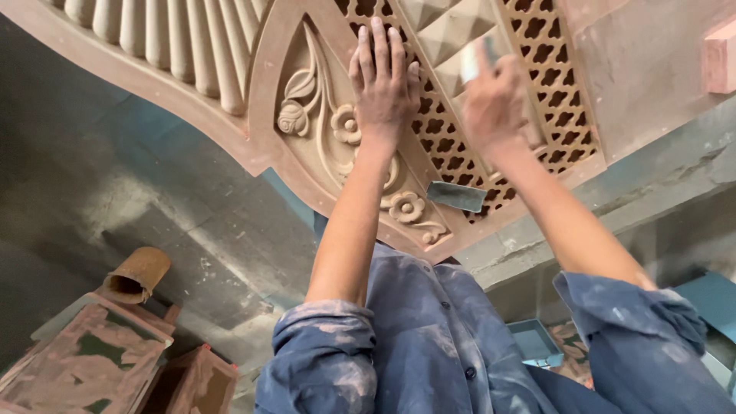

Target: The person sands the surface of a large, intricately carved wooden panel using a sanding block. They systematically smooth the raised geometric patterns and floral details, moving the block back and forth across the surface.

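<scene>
Boxes: two dust-smeared boxes [84, 360] sit at the near left, green showing through pink-brown powder; the second [195, 379] is smaller and cut off by the bottom edge.
Tube: a rusty brown tube [138, 274] lies on top of the larger box, open end toward the left.
Panel: a carved pink stone panel [230, 126] fills the far half, with flutes at the left, a flower relief in the middle and lattice at the right; its top is out of frame.
Left hand: the left hand [382, 80] lies flat, fingers spread, on the panel where the flower relief meets the lattice.
Scrap: a grey-green rectangular piece [457, 196] rests on the lattice near the panel's lower edge, between the two forearms.
Right hand: the right hand [494, 103] is closed around a small pale block [474, 63], pressed to the pyramid-studded band of the panel; motion blur hides the grip's detail.
Tray: a small blue-grey tray [534, 341] shows between the sleeves, partly hidden.
Block: a pink block [721, 57] at the far right is cut off by the edge.
</scene>
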A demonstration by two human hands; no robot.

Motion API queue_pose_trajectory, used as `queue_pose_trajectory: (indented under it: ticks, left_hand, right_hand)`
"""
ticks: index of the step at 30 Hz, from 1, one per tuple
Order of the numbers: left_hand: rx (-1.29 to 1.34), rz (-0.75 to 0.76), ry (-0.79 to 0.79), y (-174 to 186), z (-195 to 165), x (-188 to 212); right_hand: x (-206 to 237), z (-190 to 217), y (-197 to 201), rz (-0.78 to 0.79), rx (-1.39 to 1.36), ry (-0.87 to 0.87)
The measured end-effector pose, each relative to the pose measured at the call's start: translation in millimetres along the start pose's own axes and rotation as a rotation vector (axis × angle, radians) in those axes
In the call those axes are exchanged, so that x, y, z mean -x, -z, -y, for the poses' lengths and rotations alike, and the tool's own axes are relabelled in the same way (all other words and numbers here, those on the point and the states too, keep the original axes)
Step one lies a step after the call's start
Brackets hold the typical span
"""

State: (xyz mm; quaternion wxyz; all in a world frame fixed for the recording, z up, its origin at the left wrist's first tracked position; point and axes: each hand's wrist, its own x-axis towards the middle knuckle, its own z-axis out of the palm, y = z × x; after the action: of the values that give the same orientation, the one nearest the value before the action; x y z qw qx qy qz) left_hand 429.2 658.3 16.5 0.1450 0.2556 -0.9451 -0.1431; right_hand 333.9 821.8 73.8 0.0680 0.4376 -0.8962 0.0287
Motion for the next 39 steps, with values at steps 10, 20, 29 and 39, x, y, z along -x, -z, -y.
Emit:
queue_pose_trajectory:
  ticks: [10, 20, 29, 39]
  left_hand:
    - [0.004, 0.032, 0.011, 6.8, -6.9, 0.6]
    - [-0.044, 0.029, 0.006, 15.5, -14.5, -6.0]
    - [-0.023, 0.047, 0.079, 4.4, -27.0, -7.7]
    - [-0.045, -0.012, 0.045, 1.7, -30.7, -6.7]
  right_hand:
    - [-5.9, -24.1, 1.8, 0.193, -0.076, 0.048]
    - [22.1, -34.3, 12.4, 0.123, 0.07, 0.157]
    - [23.0, -19.8, -18.6, 0.053, -0.103, -0.188]
    - [22.7, -19.6, -24.4, 0.075, -0.007, 0.029]
